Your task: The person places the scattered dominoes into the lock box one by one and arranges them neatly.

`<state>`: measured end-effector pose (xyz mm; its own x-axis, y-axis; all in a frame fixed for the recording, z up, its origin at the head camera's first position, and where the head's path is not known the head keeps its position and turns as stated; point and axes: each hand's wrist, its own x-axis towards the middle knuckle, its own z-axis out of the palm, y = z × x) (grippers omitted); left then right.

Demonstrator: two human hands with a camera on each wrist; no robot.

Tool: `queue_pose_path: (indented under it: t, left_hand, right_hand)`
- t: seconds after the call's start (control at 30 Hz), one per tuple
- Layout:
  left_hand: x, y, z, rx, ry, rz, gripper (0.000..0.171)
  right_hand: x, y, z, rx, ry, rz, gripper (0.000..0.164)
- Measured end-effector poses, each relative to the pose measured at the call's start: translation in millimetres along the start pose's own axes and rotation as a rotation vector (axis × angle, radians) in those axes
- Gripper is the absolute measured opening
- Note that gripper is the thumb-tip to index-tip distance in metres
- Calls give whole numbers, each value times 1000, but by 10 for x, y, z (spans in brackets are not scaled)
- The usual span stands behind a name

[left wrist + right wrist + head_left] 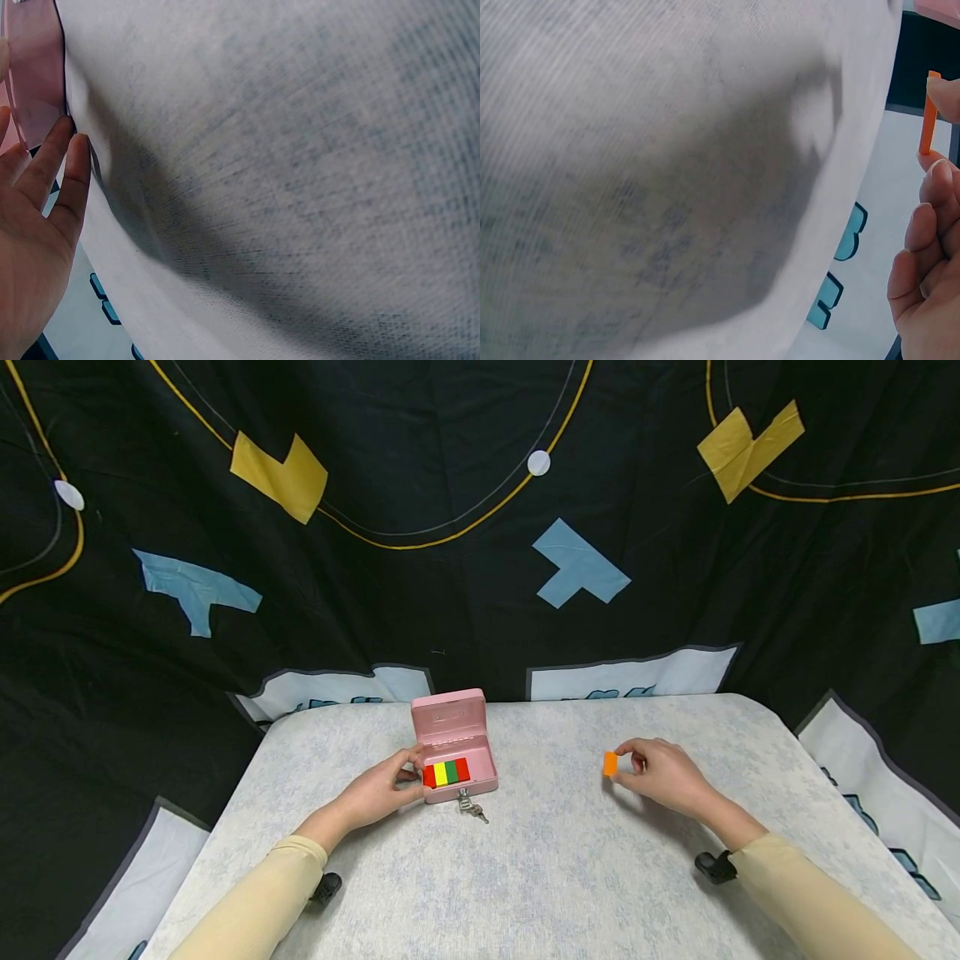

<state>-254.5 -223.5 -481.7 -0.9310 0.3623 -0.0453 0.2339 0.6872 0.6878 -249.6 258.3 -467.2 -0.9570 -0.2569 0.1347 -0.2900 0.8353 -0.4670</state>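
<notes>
My left hand (381, 787) rests at the left side of a pink cash box (480, 770), fingers fairly straight, fingertips at its edge. In the left wrist view, two fingers (71, 161) reach the pink wall of the box. Its lid (450, 718) stands up at the back. Inside, a row of flat red, yellow and green tiles (451, 772) lies by the front left. Keys (472, 807) hang from the front lock. My right hand (666, 777), off to the right, pinches a thin orange tile (611, 764) between thumb and fingers above the table.
The table (540, 868) has a pale, mottled cloth. Behind it hangs a black curtain (420, 610) with blue and yellow shapes. Dark wrist devices (716, 866) sit under both sleeves.
</notes>
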Motion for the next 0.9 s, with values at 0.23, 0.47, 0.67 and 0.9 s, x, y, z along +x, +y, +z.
queue_pose_path:
  t: [0.23, 0.47, 0.67, 0.9]
  left_hand:
    - [10, 3, -4, 10, 1, 0, 34]
    - [-1, 19, -17, 23, -1, 4, 35]
    - [3, 20, -13, 16, 0, 0, 35]
    - [13, 6, -1, 8, 0, -13, 34]
  right_hand:
    - [35, -56, 23, 18, -8, -10, 35]
    - [75, -116, 58, 25, -22, -19, 35]
    - [108, -173, 93, 29, -32, -25, 34]
    - [148, -252, 137, 30, -45, -34, 34]
